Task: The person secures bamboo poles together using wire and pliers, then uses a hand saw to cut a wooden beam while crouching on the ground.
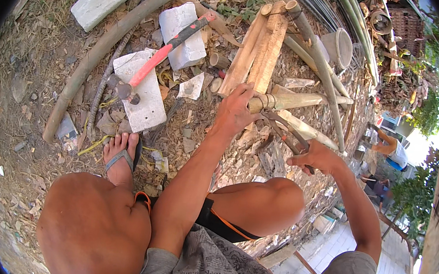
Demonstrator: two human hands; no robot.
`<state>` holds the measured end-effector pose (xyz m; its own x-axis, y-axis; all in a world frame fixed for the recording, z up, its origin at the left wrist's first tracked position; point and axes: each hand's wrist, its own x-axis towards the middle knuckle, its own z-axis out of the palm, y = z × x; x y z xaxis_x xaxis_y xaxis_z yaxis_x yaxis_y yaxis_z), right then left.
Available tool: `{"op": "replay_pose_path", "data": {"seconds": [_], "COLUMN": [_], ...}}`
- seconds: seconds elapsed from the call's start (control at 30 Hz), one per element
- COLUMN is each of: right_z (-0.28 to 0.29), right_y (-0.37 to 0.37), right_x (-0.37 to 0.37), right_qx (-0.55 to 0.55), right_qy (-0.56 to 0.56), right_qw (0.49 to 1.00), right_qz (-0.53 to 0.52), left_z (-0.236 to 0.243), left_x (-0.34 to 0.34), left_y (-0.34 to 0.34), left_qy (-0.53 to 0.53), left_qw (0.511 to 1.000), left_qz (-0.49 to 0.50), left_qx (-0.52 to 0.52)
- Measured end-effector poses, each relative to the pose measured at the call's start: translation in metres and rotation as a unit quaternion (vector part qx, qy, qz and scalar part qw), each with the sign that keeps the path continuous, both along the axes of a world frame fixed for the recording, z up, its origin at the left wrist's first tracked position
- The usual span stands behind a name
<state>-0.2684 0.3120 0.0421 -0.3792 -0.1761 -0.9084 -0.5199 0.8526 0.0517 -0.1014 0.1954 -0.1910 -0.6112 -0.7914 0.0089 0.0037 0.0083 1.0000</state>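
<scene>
My right hand [318,159] is closed round the handles of dark metal pincers [287,135]. Their jaws meet a thin wire tied round the end of a bamboo pole [287,101]. On that same end, my left hand [234,109] has its fingers wrapped, right beside the wire. The pole joins a frame of rough wooden planks [265,53] and more round poles, among them a long slanting pole [314,45]. Whether the jaws grip the wire or only touch it, I cannot tell.
Left of the frame, a hammer with a red and black handle [158,61] lies across pale concrete blocks [141,96]. A long curved pole [94,54] lies beyond them. A grey bucket [338,48] stands beyond the frame. Two people [392,147] are in the distance at right.
</scene>
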Motion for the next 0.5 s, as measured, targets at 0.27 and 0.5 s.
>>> {"op": "replay_pose_path", "data": {"seconds": [0.27, 0.5], "right_z": [0.019, 0.005], "right_y": [-0.016, 0.010], "right_x": [0.038, 0.026], "right_qx": [-0.207, -0.086], "right_qy": [0.262, 0.334], "right_qw": [0.852, 0.853], "right_qz": [0.403, 0.392], "left_z": [-0.002, 0.002], "left_x": [0.002, 0.001], "left_y": [-0.001, 0.001], "left_qy": [0.009, 0.029], "left_qw": [1.000, 0.999], "left_qz": [-0.006, 0.022], "left_qx": [0.016, 0.003]}}
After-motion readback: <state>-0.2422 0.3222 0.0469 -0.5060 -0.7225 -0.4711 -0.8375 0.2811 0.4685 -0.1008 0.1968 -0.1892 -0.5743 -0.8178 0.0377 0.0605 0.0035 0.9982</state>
